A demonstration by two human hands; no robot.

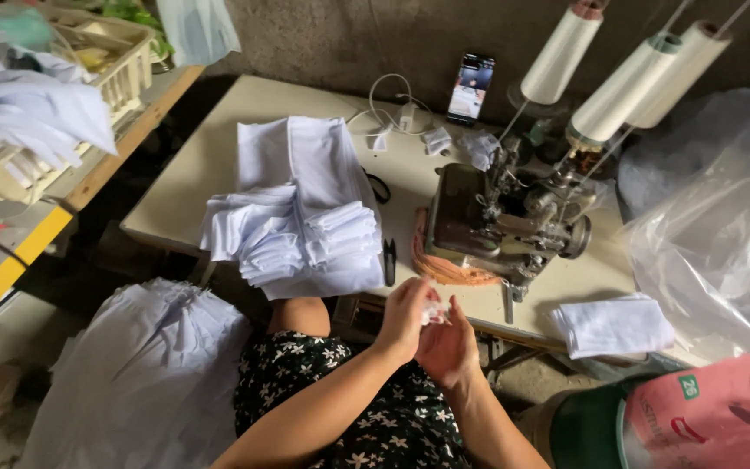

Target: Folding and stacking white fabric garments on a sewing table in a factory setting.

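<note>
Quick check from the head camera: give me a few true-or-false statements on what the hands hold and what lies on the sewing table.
1. Both hands, left hand and right hand, meet on a small white piece of cloth. True.
2. The stack of folded white cloth lies right of the sewing machine. False: it lies to its left.
3. Three thread cones stand above the machine. True.
4. The black snips are in the right hand. False: they lie on the table.

Before you, a cream worktable [245, 104] bears a stack of folded white cloth [301, 208], black snips [390, 260], an overlock sewing machine [501, 221], a propped phone [470, 87], a white charger cable [388, 108] and a smaller white cloth pile [614, 326].
</note>
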